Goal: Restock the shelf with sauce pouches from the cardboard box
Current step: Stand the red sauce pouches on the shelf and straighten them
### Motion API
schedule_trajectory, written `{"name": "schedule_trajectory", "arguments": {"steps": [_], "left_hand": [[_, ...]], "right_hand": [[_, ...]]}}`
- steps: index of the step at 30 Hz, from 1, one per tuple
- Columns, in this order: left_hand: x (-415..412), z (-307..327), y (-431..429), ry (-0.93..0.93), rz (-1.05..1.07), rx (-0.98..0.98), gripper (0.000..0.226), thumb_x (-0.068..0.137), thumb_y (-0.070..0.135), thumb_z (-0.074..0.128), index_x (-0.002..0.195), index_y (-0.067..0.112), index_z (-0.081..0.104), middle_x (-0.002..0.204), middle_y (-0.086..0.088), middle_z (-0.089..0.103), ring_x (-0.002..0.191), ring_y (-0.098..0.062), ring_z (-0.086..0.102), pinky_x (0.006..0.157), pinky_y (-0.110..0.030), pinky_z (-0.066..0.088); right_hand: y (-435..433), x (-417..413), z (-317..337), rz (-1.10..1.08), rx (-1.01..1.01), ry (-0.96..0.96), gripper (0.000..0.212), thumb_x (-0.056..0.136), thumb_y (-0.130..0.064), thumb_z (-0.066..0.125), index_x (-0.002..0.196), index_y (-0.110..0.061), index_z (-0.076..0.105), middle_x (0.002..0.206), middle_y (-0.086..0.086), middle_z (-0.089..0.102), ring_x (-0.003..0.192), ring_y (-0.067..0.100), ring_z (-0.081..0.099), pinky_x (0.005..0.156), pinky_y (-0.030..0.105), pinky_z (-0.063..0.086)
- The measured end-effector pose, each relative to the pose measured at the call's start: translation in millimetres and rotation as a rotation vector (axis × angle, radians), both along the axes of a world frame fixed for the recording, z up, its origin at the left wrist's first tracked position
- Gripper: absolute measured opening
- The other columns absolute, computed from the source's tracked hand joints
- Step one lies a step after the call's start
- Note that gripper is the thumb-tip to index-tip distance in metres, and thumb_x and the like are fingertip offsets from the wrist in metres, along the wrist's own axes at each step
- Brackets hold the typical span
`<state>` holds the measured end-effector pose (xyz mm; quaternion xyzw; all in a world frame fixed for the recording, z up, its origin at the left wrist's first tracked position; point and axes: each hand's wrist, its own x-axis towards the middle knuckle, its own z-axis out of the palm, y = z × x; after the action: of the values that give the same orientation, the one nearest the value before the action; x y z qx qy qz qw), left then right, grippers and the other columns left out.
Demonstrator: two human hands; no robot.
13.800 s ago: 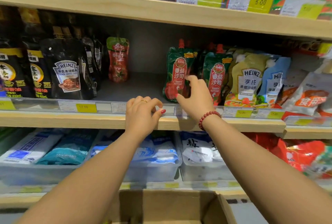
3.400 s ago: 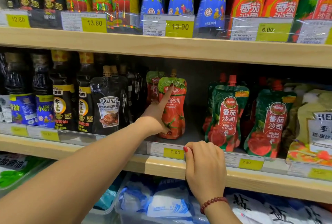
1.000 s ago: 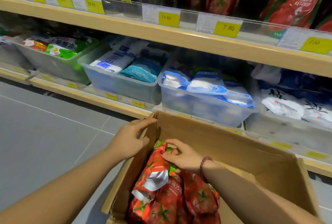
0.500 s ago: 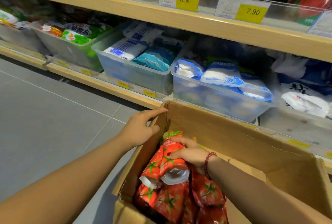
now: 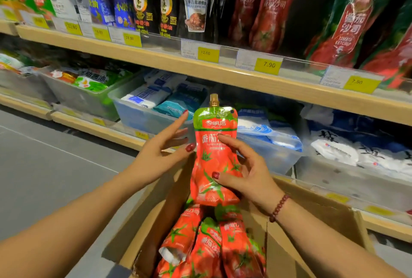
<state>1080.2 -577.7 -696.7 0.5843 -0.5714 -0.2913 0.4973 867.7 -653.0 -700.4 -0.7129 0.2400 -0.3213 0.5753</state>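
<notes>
In the head view, your right hand has its grip clamped on a red tomato ketchup pouch, holding it upright above the open cardboard box of matching pouches. Your left hand is spread, grip apart, with the thumb at the pouch's left edge, below the shelf.

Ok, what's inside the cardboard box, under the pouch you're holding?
More red tomato pouches, at least three showing, lie in the cardboard box. Anything beneath them and the box floor are covered; the held pouch hides the rear.
</notes>
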Motion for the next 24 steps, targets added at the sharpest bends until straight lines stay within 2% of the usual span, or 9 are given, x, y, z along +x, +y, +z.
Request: {"name": "schedule_trajectory", "arguments": {"steps": [3,5,9,11,15,18,21,22,24], "left_hand": [[-14.1,44.1,-6.6,-0.016,-0.152,-0.08,0.089,0.07,0.04,0.074,0.137,0.062,0.019,0.138,0.03,0.042,0.118,0.005,0.051,0.079,-0.024,0.056],[-23.6,71.0,-15.1,-0.044,-0.212,-0.119,0.093,0.069,0.033,0.08,0.135,0.063,0.022,0.133,0.036,0.041,0.117,0.004,0.052,0.075,-0.022,0.056],[-33.7,109.1,-38.7,-0.141,-0.126,-0.244,0.097,0.066,0.012,0.084,0.135,0.056,0.032,0.124,0.018,0.051,0.111,-0.006,0.058,0.082,-0.029,0.056],[-34.4,122.5,-53.0,-0.123,-0.106,-0.276,0.098,0.064,0.005,0.084,0.133,0.056,0.037,0.125,0.012,0.053,0.106,-0.008,0.061,0.079,-0.031,0.057],[-29.7,142.4,-84.9,-0.023,-0.15,-0.278,0.102,0.059,-0.008,0.082,0.127,0.058,0.044,0.127,0.021,0.054,0.099,-0.009,0.066,0.068,-0.026,0.058],[-27.3,159.2,-110.0,-0.022,-0.14,-0.322,0.101,0.057,-0.003,0.085,0.124,0.061,0.045,0.125,0.024,0.055,0.101,-0.004,0.064,0.073,-0.022,0.056],[-25.3,178.6,-133.5,-0.048,-0.129,-0.373,0.1,0.058,0.002,0.087,0.121,0.067,0.043,0.121,0.023,0.056,0.098,0.002,0.064,0.074,-0.019,0.055],[-24.2,184.6,-140.6,-0.039,-0.137,-0.368,0.099,0.059,0.002,0.086,0.121,0.067,0.043,0.124,0.022,0.054,0.099,0.0,0.064,0.073,-0.021,0.056],[-22.0,194.6,-156.1,-0.039,-0.138,-0.342,0.097,0.063,0.002,0.084,0.123,0.065,0.042,0.131,0.018,0.049,0.107,-0.008,0.061,0.075,-0.027,0.058]], "right_hand": [[-16.8,4.6,44.1,-0.054,-0.166,-0.09,0.065,0.069,0.004,0.076,0.12,-0.03,0.053,0.126,-0.011,0.053,0.112,0.0,0.055,0.083,0.019,0.05],[-27.3,5.6,71.1,-0.072,-0.271,-0.105,0.066,0.069,0.004,0.077,0.121,-0.029,0.054,0.128,-0.01,0.053,0.114,0.002,0.054,0.087,0.02,0.049],[-45.6,7.4,112.8,-0.084,-0.402,-0.108,0.067,0.067,0.001,0.078,0.121,-0.03,0.054,0.13,-0.006,0.054,0.121,0.01,0.051,0.101,0.037,0.044],[-52.8,10.4,127.6,-0.081,-0.436,-0.104,0.066,0.066,-0.001,0.076,0.12,-0.032,0.054,0.129,-0.003,0.054,0.121,0.01,0.05,0.102,0.037,0.043],[-71.1,14.3,152.5,-0.105,-0.517,-0.059,0.068,0.069,0.006,0.074,0.122,-0.031,0.05,0.129,-0.001,0.053,0.121,0.008,0.05,0.103,0.034,0.041],[-88.7,10.8,171.5,-0.07,-0.528,-0.06,0.066,0.076,-0.008,0.073,0.133,-0.027,0.045,0.136,-0.003,0.049,0.124,0.007,0.047,0.103,0.032,0.042],[-109.0,-1.2,179.0,-0.326,-0.563,-0.115,0.05,0.084,-0.027,0.066,0.129,-0.038,0.045,0.128,-0.006,0.052,0.116,0.007,0.053,0.097,0.029,0.045],[-118.1,-8.0,176.5,-0.467,-0.591,-0.069,0.042,0.088,-0.026,0.062,0.124,-0.039,0.047,0.122,-0.007,0.054,0.111,0.007,0.054,0.095,0.031,0.046],[-136.4,-22.5,165.2,-0.661,-0.669,0.185,0.029,0.092,-0.026,0.054,0.12,-0.032,0.054,0.114,-0.007,0.056,0.107,0.012,0.054,0.095,0.038,0.044]]}}
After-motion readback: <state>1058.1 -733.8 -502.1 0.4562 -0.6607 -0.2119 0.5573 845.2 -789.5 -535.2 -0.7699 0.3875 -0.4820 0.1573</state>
